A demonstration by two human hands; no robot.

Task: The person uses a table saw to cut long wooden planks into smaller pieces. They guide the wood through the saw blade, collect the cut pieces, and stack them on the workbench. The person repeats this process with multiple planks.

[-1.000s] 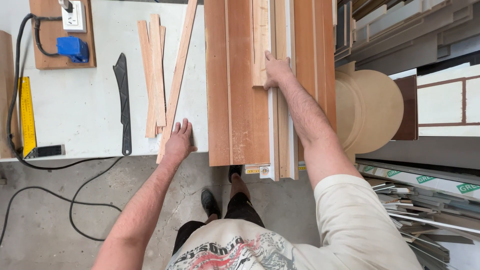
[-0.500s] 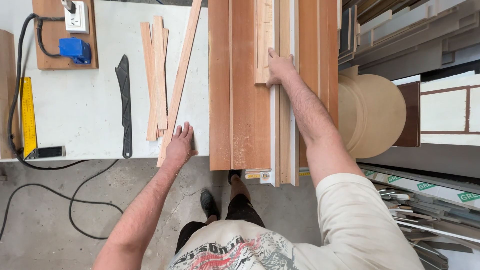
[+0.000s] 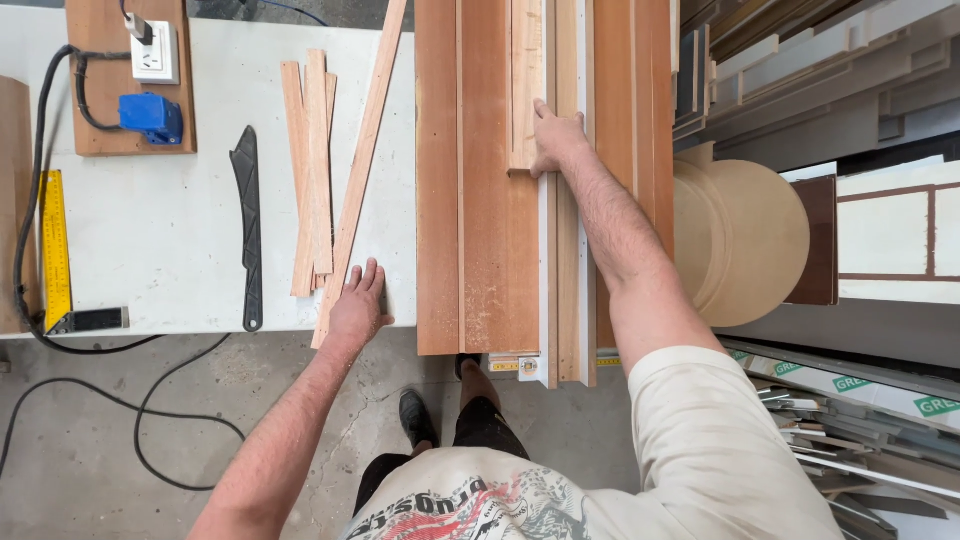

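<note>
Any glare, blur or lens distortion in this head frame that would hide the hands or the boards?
Head view: even, soft light, no hard glare on the white table; only faint shadows beside the left hand and right hand. Both hands and the reddish boards look sharp, no motion blur. Mild wide-angle bending shows at the frame edges; the stacked offcuts on the right lie in darker shade.

The right hand has slid a little farther up the stack of reddish boards, carrying the short pale wood strip with it. The stack's near ends now reach slightly farther past the tabletop edge.
</note>
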